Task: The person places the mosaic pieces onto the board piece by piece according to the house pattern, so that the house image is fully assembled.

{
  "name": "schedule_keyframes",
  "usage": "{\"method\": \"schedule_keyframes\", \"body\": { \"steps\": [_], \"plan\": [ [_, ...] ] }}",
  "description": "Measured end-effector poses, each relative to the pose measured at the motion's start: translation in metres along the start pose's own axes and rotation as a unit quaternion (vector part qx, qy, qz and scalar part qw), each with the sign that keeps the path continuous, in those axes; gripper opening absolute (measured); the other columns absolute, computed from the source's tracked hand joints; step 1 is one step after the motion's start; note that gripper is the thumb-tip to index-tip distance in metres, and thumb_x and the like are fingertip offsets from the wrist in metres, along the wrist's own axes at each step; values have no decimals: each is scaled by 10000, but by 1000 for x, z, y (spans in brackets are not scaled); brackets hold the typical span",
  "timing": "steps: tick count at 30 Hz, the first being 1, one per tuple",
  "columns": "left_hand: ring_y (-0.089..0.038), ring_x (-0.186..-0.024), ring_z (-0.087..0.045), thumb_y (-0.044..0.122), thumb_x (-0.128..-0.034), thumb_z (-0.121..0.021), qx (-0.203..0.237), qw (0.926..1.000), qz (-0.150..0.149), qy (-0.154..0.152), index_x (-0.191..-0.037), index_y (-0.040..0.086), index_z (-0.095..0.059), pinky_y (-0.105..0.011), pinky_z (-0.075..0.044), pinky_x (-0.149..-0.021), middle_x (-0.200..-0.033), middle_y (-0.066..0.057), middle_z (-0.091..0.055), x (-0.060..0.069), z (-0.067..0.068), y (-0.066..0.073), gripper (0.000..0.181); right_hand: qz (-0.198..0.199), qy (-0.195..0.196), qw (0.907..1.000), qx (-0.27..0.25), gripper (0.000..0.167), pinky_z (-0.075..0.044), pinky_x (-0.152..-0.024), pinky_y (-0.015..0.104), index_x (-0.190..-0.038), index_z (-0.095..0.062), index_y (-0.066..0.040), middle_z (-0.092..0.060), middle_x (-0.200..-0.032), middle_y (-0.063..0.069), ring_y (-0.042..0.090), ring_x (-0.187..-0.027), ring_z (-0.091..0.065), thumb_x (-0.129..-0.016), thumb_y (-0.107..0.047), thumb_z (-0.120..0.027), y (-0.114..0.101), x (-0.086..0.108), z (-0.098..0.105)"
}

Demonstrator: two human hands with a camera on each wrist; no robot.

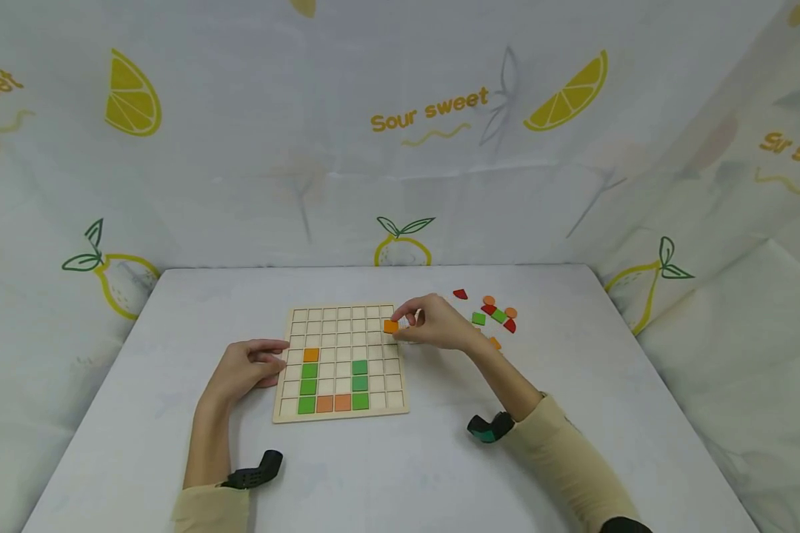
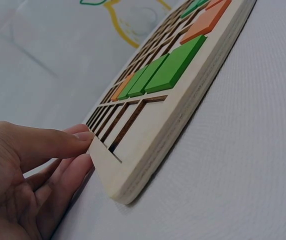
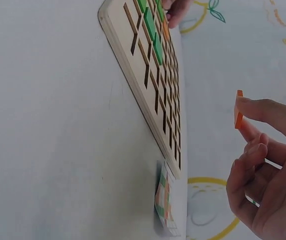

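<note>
Likely light and stiff, the orange tile (image 1: 390, 326) is sensibly edge-pinched by the right hand (image 1: 436, 323); the left hand (image 1: 243, 366) grips the board (image 1: 343, 369) at nine o'clock.

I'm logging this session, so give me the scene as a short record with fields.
Board: wooden grid, nine green and orange squares in its cells
Right hand: pinches an orange tile, raised near the board's far right corner
Left hand: touches the board's left edge
Loose pieces: red, green and orange, on the table right of the board
</note>
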State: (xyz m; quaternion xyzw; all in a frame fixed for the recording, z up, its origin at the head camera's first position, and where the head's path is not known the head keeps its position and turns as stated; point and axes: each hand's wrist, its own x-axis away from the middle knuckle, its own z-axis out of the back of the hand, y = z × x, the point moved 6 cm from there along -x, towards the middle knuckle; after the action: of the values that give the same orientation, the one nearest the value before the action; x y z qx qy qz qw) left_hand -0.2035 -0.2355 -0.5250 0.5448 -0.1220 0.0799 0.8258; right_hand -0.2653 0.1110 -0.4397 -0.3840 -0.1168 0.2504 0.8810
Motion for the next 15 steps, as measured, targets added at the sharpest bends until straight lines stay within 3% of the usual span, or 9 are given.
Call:
{"method": "schedule_keyframes", "body": {
  "steps": [15],
  "plan": [
    [-109, -895, -695, 73, -963, -797, -15, 10000, -14, -5, -1424, 29, -692, -224, -657, -728, -1122, -93, -727, 0, 0, 0, 475, 450, -643, 9963, -348, 238, -397, -627, 177, -1122, -817, -49, -538, -783, -53, 84, -660, -492, -925, -176, -861, -21, -41, -51]
  ]
}}
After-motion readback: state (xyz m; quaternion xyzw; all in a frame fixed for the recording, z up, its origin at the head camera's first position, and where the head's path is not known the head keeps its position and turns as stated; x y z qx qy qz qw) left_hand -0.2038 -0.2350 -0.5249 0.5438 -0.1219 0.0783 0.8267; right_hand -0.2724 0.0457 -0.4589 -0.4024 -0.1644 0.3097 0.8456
